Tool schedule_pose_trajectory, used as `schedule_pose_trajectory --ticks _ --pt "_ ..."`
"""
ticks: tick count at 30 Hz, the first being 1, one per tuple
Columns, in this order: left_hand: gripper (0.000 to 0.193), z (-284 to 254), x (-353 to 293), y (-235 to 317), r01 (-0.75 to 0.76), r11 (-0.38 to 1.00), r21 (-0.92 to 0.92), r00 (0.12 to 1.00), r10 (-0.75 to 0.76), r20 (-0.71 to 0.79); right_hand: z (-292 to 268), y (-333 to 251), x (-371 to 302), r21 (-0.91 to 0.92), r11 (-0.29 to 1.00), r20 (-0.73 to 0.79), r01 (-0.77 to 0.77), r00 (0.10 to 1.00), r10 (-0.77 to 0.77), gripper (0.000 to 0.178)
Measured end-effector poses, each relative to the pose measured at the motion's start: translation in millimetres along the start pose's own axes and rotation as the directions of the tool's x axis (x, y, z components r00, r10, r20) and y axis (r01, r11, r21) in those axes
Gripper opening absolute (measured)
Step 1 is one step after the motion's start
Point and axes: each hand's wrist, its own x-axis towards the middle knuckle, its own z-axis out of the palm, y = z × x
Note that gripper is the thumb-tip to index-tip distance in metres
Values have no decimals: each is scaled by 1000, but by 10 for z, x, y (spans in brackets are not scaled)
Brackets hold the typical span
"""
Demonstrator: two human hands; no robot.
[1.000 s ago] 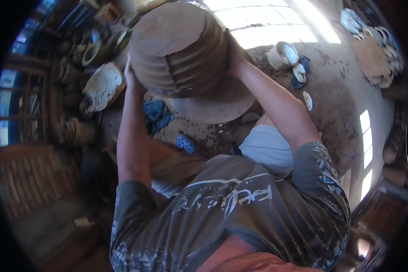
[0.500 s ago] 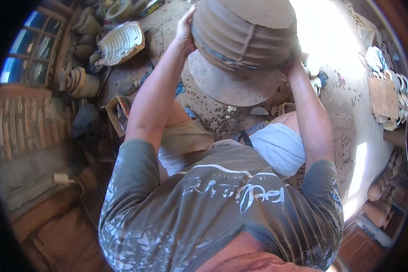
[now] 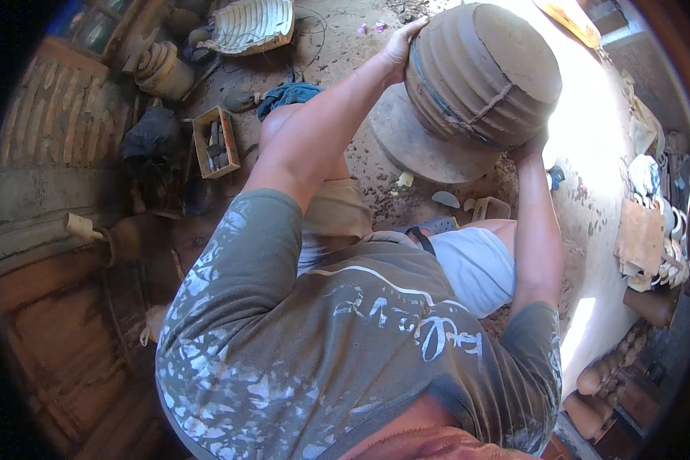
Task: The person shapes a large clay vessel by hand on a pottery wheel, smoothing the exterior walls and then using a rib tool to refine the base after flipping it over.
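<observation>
A large ribbed brown clay pot (image 3: 475, 77) is held between my two hands, tilted to the right. Its smooth, flat end faces up, and a thin blue band runs round its lower side, with a raised vertical strip of clay. My left hand (image 3: 401, 50) is pressed to its upper left side, fingers partly hidden behind it. Against its lower right side lies my right hand (image 3: 532, 144), mostly covered by the pot and my wrist. Below and partly behind the pot is a round, clay-smeared wheel disc (image 3: 414, 146); whether the two touch I cannot tell.
Clay crumbs and a pale half-round piece (image 3: 445, 199) lie by my legs. To the left are a box of tools (image 3: 216, 142), a dark bag (image 3: 152, 136) and a ribbed plaster mould (image 3: 253, 24). Boards (image 3: 640, 238) and several clay pots (image 3: 586, 414) line the right side.
The pot has shifted to the right and tilted that way, uncovering more of its flat end. Both hands have travelled with it, and the view has turned.
</observation>
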Motion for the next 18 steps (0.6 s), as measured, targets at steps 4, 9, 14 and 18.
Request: schedule_pose_trajectory --ticks 4,9,14,18 --pt "73 -15 39 -30 -3 1000 -8 1000 3 7 60 2 39 -10 1000 -73 10 997 -10 64" --pt "66 -14 51 -50 -5 999 -54 1000 6 31 31 61 136 -348 936 -439 -46 891 -119 51" --pt "63 51 67 -47 1 996 -85 1000 2 31 -402 26 180 -316 947 -505 -55 855 -119 65" --pt "64 6 78 -41 -1 997 -78 1000 3 27 -149 89 202 -304 952 -534 -47 835 -129 65"
